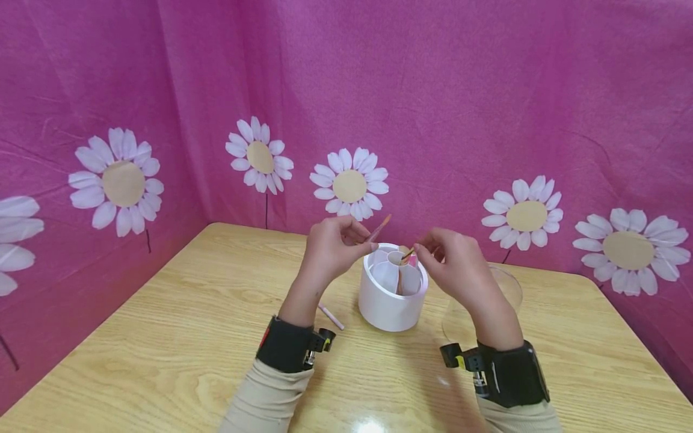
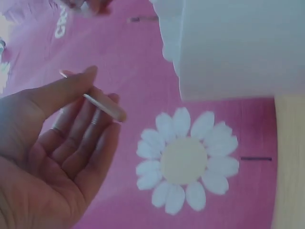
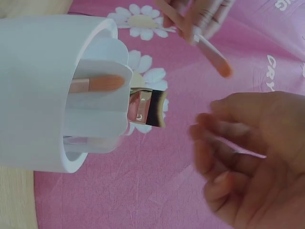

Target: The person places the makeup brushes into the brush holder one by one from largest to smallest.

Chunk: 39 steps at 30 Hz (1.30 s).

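A white round brush holder [image 1: 391, 310] with inner compartments stands on the table between my hands. My left hand [image 1: 332, 249], at its left rim, pinches a slim makeup brush [image 1: 381, 226] between thumb and fingers; the orange bristles point up and away. To the right of the holder is my right hand [image 1: 456, 260], its fingers loosely bent. In the right wrist view no object shows between those fingers, and they sit apart from a flat brush with dark, pale-tipped bristles [image 3: 156, 109] sticking out of the holder. An orange-bristled brush [image 3: 106, 83] leans in another compartment.
A pale pink stick [image 1: 331, 317] lies on the wooden table [image 1: 162, 337] left of the holder. Partly behind my right wrist is a clear, round see-through container or cover [image 1: 511, 285]. A pink cloth with daisies [image 1: 433, 108] hangs along the table's back and left sides.
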Available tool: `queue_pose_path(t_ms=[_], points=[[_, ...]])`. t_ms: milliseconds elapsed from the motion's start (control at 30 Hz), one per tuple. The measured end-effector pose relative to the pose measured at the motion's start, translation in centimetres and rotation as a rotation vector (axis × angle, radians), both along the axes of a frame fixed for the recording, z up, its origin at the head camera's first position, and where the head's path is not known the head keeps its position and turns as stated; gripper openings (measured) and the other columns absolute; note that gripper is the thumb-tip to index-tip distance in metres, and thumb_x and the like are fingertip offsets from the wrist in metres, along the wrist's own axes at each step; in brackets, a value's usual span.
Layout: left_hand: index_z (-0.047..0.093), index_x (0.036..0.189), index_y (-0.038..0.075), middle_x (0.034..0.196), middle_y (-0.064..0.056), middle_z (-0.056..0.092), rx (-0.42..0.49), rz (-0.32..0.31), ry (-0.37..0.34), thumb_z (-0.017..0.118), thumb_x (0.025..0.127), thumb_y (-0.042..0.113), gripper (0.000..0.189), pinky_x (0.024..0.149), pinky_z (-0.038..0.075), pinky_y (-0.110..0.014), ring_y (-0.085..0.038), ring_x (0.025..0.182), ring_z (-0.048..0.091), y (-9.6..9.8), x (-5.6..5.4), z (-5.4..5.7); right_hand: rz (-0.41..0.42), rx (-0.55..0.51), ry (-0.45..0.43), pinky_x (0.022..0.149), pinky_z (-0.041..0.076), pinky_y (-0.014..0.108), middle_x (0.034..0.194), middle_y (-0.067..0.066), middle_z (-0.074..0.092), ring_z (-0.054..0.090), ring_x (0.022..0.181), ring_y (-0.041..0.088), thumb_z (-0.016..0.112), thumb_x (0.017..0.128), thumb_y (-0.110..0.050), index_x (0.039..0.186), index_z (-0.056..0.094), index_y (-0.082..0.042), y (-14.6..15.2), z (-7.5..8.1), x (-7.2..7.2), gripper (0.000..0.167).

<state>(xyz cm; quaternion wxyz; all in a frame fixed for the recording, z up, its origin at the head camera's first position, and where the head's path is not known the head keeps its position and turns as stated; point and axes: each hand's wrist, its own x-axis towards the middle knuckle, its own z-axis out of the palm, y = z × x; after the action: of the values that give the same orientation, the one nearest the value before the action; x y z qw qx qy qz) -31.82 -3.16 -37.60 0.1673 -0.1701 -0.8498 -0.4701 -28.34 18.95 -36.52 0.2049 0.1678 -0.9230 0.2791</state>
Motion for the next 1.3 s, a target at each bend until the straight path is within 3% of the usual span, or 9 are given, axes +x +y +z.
queue_pose_path(t_ms=[200,333,667,1033,1167,1300], points=[[0.075,0.089,0.011,0.083,0.000,0.076,0.022,-0.063,0.082,0.088,0.080,0.017,0.017,0.070,0.055,-0.028,-0.011,0.075,0.071,1.5,0.7,0.1,0.012,-0.152,0.146,0.061,0.048,0.025,0.081,0.008,0.068,0.059,0.070,0.019,0.069,0.098,-0.023,0.096,0.073,-0.002,-0.5,0.2,0.1,0.021],[0.075,0.087,0.012,0.082,0.001,0.076,0.036,-0.089,0.122,0.089,0.079,0.018,0.017,0.064,0.054,-0.024,-0.008,0.071,0.071,2.3,1.1,0.0,0.016,-0.205,0.194,0.059,0.047,0.018,0.079,0.008,0.069,0.059,0.068,0.019,0.069,0.097,-0.022,0.097,0.074,-0.002,-0.7,0.3,0.2,0.021],[0.077,0.093,0.012,0.088,0.000,0.077,0.035,-0.167,0.085,0.086,0.083,0.016,0.014,0.063,0.055,-0.021,-0.004,0.071,0.071,3.1,1.2,-0.3,-0.021,-0.210,0.199,0.061,0.047,0.016,0.081,0.011,0.071,0.060,0.070,0.020,0.067,0.098,-0.015,0.096,0.073,0.000,-0.3,0.6,0.5,0.017],[0.078,0.103,0.009,0.099,-0.002,0.077,0.040,-0.296,0.032,0.079,0.089,0.010,0.015,0.070,0.058,-0.023,-0.009,0.081,0.074,2.7,0.9,-0.2,-0.039,-0.191,0.203,0.059,0.048,0.019,0.078,0.011,0.069,0.060,0.068,0.020,0.067,0.097,-0.013,0.093,0.072,0.001,0.1,0.8,0.6,0.015],[0.077,0.107,0.008,0.102,-0.002,0.077,-0.002,-0.249,0.046,0.076,0.091,0.011,0.016,0.072,0.058,-0.024,-0.013,0.085,0.075,2.4,0.8,-0.2,-0.046,-0.179,0.191,0.059,0.047,0.021,0.078,0.011,0.069,0.059,0.068,0.021,0.068,0.096,-0.013,0.092,0.072,0.000,0.2,0.8,0.7,0.015],[0.077,0.107,0.010,0.102,-0.001,0.077,-0.121,-0.110,0.043,0.075,0.091,0.013,0.017,0.079,0.058,-0.030,-0.017,0.091,0.073,2.2,0.8,-0.4,-0.042,-0.151,0.161,0.058,0.044,0.023,0.075,0.009,0.066,0.056,0.068,0.021,0.068,0.096,-0.013,0.090,0.072,-0.001,0.3,0.9,0.8,0.014]])
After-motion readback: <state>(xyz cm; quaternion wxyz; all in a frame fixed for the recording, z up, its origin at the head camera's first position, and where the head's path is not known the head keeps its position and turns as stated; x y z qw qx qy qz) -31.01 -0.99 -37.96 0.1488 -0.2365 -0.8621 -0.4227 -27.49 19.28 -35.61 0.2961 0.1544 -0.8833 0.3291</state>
